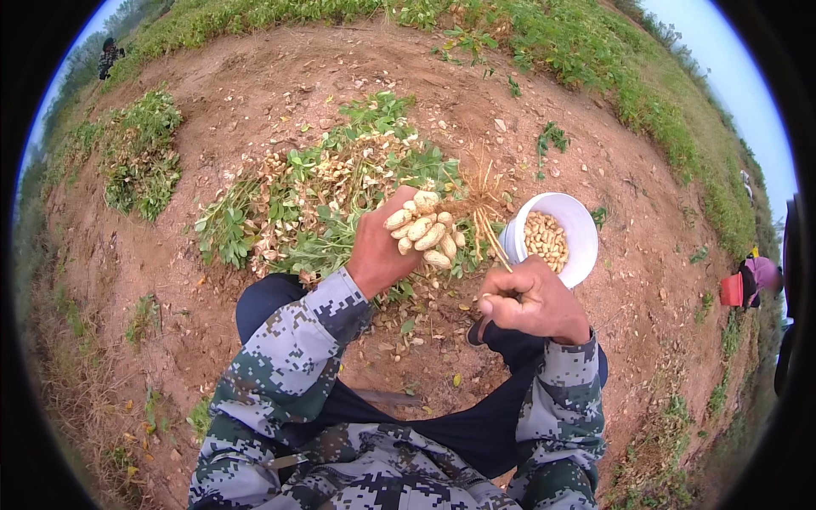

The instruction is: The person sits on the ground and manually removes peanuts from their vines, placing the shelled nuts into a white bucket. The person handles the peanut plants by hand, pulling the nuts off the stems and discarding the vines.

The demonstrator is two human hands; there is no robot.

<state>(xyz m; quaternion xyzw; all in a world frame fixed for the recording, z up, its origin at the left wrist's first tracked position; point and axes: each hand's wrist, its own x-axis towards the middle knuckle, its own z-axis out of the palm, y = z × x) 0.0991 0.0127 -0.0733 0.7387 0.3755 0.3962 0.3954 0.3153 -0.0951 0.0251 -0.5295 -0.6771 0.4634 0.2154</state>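
Observation:
My left hand is closed around a cluster of peanut pods, which bulge out on the side towards my right hand. Beyond the pods, thin brown roots with soil on them fan out. My right hand pinches the lower end of pale stems or roots that run down from that root mass. Just past my right hand, a white plastic bucket leans towards me with loose peanut pods inside. A heap of pulled peanut plants lies in front of my left hand, partly hidden behind it.
Another heap of peanut plants lies at the left. Green plants border the reddish soil at the top. A person is far off at the upper left; another person is at the far right beside a red bucket. My bent legs flank the ground before me.

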